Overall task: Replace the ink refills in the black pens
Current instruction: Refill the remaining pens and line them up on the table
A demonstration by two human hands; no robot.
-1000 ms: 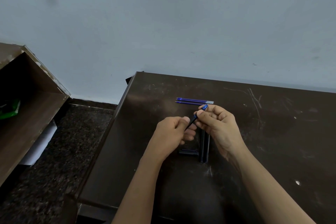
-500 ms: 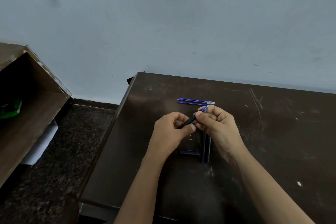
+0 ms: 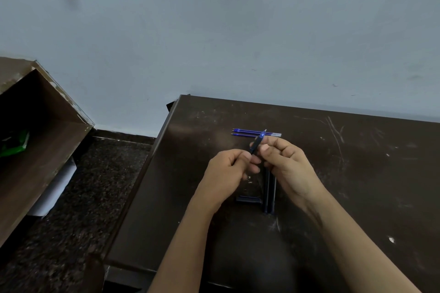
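Both hands hold one black pen (image 3: 256, 144) with a blue tip pointing up and away, above the dark table (image 3: 357, 173). My left hand (image 3: 228, 169) grips its lower end, which the fingers hide. My right hand (image 3: 285, 162) pinches the pen near its blue tip. Two blue ink refills (image 3: 247, 132) lie side by side on the table just beyond the hands. Two black pens (image 3: 269, 195) lie parallel on the table under my right hand, and a short black pen part (image 3: 248, 200) lies crosswise to their left.
The table's left edge (image 3: 152, 173) drops to a dark speckled floor (image 3: 83, 197). A brown wooden shelf (image 3: 35, 150) with something green inside stands at the far left. A pale wall (image 3: 214, 43) runs behind the table. The table top is scratched on the right.
The pen's blue tip has risen and now overlaps the refills in the view. My right fingers have shifted along the pen; my left hand stays curled on its lower end.
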